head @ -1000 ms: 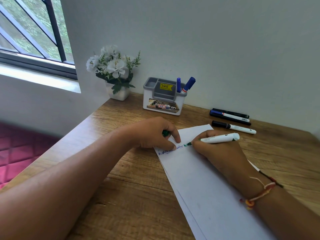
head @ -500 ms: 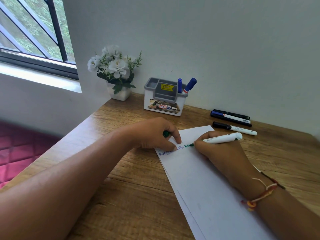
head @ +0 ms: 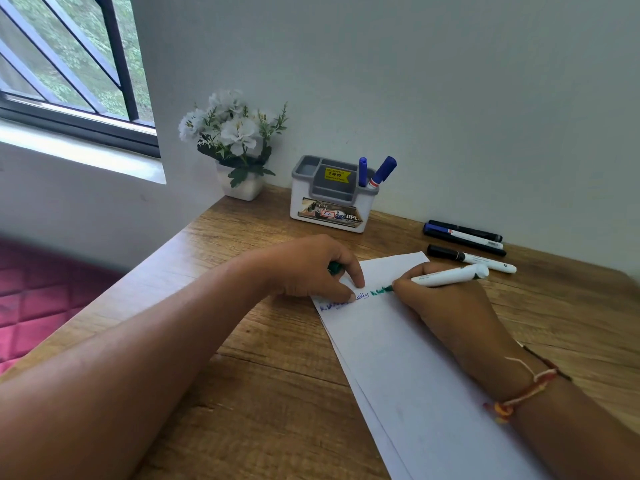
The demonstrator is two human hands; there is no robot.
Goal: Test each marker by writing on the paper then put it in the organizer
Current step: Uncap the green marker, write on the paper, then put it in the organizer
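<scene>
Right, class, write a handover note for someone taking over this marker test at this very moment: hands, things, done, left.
Left hand: holds the green cap, fingertips pressing the paper flat.
Right hand: grip on the green marker, tip on the paper, writing green beside blue scribbles.
Organizer: by the wall, two blue-capped markers standing in its right compartment.
Four markers lie on the desk, right of the organizer.
Done: the two blue ones, it seems.
Left: finish green, cap it, store it; then test and store the four.
</scene>
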